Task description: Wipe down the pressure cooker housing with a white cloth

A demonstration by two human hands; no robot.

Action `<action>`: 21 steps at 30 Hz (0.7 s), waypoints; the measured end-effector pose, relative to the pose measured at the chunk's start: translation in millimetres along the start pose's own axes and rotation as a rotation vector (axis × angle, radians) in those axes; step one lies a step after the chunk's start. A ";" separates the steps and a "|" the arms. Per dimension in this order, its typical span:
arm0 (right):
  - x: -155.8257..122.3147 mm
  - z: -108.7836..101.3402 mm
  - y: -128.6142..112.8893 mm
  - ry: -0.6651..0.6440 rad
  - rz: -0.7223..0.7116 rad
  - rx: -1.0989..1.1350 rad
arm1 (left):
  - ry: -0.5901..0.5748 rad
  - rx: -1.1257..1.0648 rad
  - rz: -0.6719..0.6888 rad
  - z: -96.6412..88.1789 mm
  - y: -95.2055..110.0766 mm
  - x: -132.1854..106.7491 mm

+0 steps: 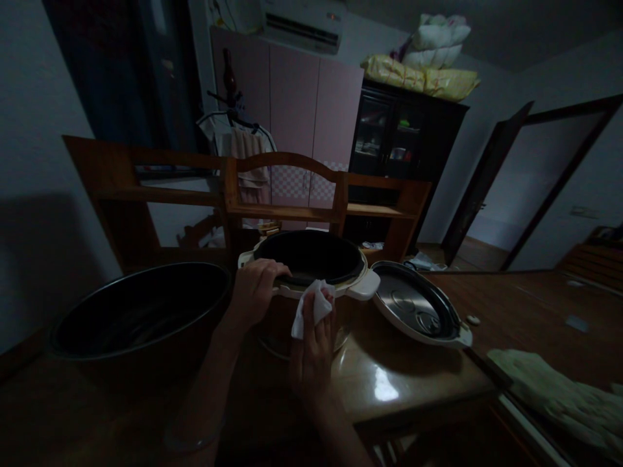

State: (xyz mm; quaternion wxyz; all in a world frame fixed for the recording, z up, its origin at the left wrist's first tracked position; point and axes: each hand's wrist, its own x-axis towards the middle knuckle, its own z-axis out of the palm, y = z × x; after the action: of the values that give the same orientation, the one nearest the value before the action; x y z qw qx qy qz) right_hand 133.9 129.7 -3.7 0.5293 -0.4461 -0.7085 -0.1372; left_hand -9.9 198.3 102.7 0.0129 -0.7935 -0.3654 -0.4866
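A cream-coloured cooker [363,285] with a dark inner pot [311,254] stands on the wooden table [399,383], its top uncovered. My left hand [256,288] is closed over the cooker's near-left rim. My right hand [314,347] pinches a white cloth [315,306] and presses it against the cooker's front edge. The cooker's lid [418,305] lies upside down just to the right, its metal inner face up.
A large dark basin [136,311] sits on the table at the left. A wooden chair back [287,188] and shelf frame stand behind the cooker. A light green cloth [559,395] lies at the lower right. A dark cabinet and an open door are further back.
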 end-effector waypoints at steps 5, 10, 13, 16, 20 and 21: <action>7.0 -1.9 -4.4 -0.060 -0.089 -0.033 | -0.006 -0.020 -0.036 0.4 -3.1 -2.1; 11.3 -0.1 -5.5 -0.231 -0.230 -0.039 | -0.019 0.055 -0.004 3.6 -11.2 -3.8; 14.3 0.0 -6.3 -0.269 -0.275 -0.032 | -0.020 0.071 0.014 3.7 -12.9 -2.9; 16.7 -4.3 -5.1 -0.289 -0.298 -0.039 | -0.007 0.034 0.026 2.4 -10.9 -1.9; 12.0 -11.6 6.9 -0.285 -0.378 0.005 | -0.005 0.027 0.049 1.0 -7.5 -1.8; 8.2 -13.4 11.9 -0.284 -0.405 0.020 | -0.010 0.033 0.050 1.0 -7.1 -1.9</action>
State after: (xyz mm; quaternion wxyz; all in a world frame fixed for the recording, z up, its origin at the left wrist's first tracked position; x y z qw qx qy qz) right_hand 151.2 131.4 5.5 0.3905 -0.3043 -0.8522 -0.1694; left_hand -13.8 202.7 98.4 0.0362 -0.8044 -0.3535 -0.4761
